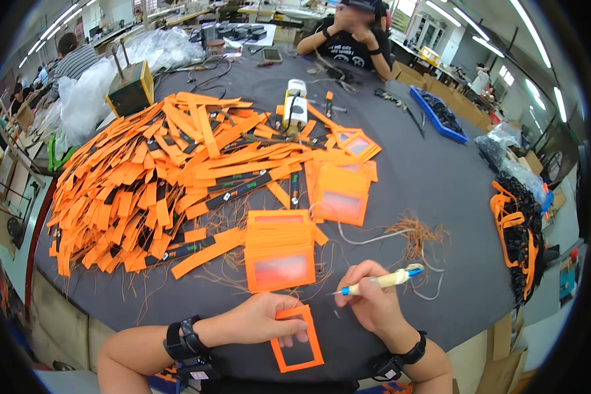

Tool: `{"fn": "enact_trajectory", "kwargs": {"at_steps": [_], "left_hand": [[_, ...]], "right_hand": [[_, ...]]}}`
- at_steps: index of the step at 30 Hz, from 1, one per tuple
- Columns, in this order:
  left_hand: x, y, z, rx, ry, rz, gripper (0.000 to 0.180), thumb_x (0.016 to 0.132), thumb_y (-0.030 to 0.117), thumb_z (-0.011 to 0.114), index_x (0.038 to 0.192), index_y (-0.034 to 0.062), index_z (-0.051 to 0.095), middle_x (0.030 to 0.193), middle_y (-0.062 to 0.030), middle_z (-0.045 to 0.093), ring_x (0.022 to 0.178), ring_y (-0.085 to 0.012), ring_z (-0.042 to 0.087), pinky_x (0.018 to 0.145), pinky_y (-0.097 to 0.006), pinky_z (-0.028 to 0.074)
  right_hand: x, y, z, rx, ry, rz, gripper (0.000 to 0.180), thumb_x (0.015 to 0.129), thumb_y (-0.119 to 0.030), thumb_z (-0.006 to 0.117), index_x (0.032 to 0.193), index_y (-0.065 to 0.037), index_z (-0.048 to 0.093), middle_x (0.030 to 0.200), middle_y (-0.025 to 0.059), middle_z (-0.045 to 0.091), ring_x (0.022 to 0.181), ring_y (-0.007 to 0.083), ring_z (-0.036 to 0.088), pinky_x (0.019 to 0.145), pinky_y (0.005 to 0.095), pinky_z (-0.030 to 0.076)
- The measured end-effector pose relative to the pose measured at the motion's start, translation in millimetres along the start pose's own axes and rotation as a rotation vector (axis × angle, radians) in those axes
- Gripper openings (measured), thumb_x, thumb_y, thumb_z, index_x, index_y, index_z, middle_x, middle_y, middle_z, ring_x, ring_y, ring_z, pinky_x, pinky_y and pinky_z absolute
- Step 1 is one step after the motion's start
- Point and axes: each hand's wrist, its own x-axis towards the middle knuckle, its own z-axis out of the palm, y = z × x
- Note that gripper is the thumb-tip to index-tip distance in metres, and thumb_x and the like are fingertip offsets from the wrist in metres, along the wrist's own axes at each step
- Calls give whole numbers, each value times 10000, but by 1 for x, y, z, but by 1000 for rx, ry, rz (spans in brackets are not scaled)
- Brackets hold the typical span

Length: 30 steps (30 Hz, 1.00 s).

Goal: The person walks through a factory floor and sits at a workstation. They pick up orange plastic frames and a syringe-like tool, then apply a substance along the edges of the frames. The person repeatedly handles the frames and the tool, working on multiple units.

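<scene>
Trouble, if it comes, may start at that fine metal tip (335, 293): your right hand (374, 305) is wrapped round a cream-and-blue pen-shaped tool (387, 280), point aimed leftward, apart from the work. Your left hand (259, 322) is clamped on a rectangular orange-rimmed frame (316, 345), thumb over its front, fingers showing through the middle, and that's the worry: one slip and the point could jab those fingers or mar the orange edge. Hot tip or cold? I can't tell; if hot, a stray touch might scorch. The frame hangs tilted, low by the near side of the dark grey cloth-covered table (466, 276), gripped toward its top, so pressure on the free lower corner could twist it loose. Watch that thin pale cord (363, 243), looping by tangled orange threads (419, 238): a snag could jerk your aim. And just beyond your left knuckles, the stack of orange-rimmed frames (280, 226) could topple if you bump it.
</scene>
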Motion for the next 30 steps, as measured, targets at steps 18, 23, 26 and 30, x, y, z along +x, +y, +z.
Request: {"fn": "enact_trajectory", "kwargs": {"at_steps": [18, 23, 26, 30], "left_hand": [[8, -23, -12, -88, -116, 151, 189, 913, 120, 485, 1051, 10, 553, 886, -66, 644, 747, -134, 629, 669, -258, 524], [-3, -6, -11, -76, -55, 221, 220, 881, 72, 462, 1073, -10, 532, 853, -104, 661, 680, -160, 651, 610, -277, 555], [9, -32, -20, -87, -68, 147, 247, 928, 170, 507, 1109, 8, 550, 972, -56, 632, 835, -107, 598, 742, -238, 489], [5, -30, -22, -115, -80, 41, 319, 954, 235, 528, 1183, 14, 545, 1101, -34, 585, 999, -71, 526, 866, -211, 412]], "right_hand": [[325, -39, -29, -1248, 106, -458, 191, 886, -184, 599, 991, -58, 501, 860, 159, 621, 820, 276, 615, 713, 355, 461], [361, -23, -55, -1369, 121, -372, 162, 921, -175, 512, 1023, -56, 470, 902, 111, 672, 910, 186, 637, 783, 308, 470], [356, -25, -38, -1347, 113, -370, 165, 923, -200, 484, 1018, -66, 474, 894, 107, 688, 904, 182, 633, 795, 315, 463], [357, -36, -22, -1209, 100, -326, 166, 878, -105, 526, 1033, -67, 482, 901, 106, 689, 899, 211, 656, 755, 354, 473]]}}
